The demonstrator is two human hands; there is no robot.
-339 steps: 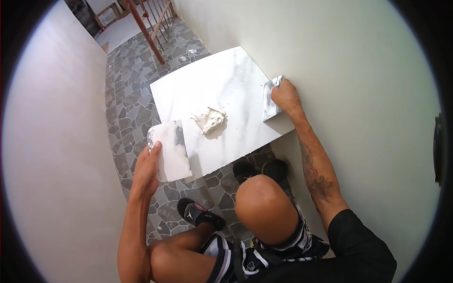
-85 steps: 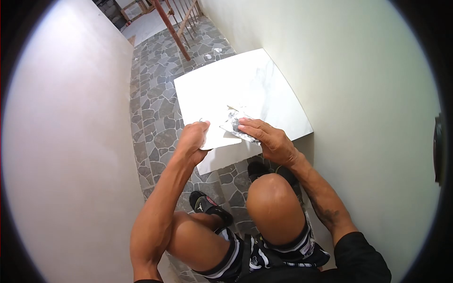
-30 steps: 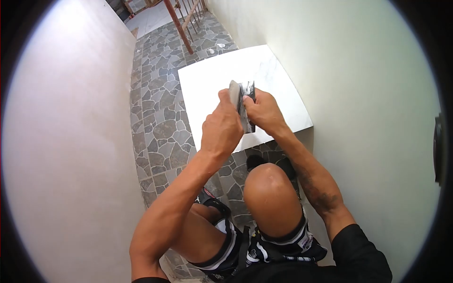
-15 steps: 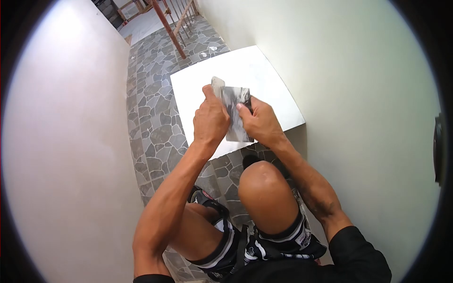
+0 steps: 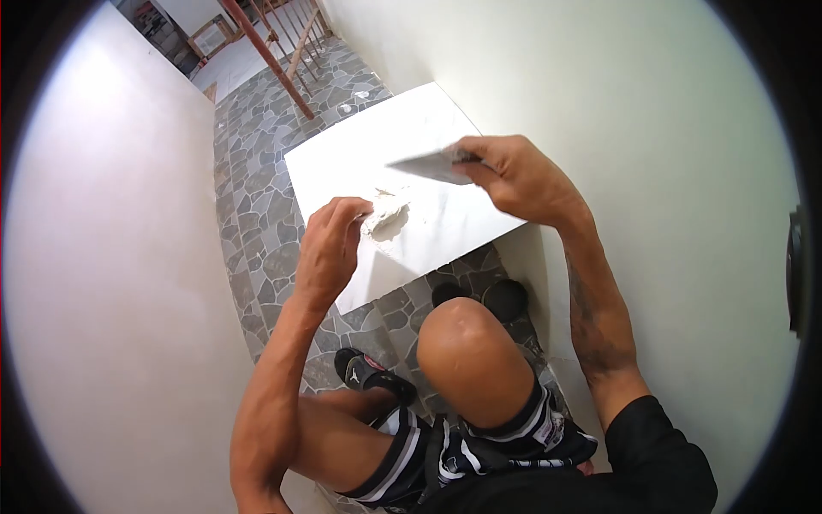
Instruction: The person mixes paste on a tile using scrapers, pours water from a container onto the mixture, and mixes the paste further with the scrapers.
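The right hand (image 5: 527, 180) was closed on a flat blade (image 5: 428, 165), at one o'clock from the paste mound (image 5: 390, 214). The left hand (image 5: 330, 248) was part-curled at the mound's nine o'clock; its grip could not be determined. The mound lay on the white board (image 5: 368, 150).

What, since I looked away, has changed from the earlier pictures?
The hands have parted: the right hand moved right and forward, still gripping the flat blade; the left hand moved left; whether it still holds anything is unclear. The white slab stays in place, the pale lump still on it.
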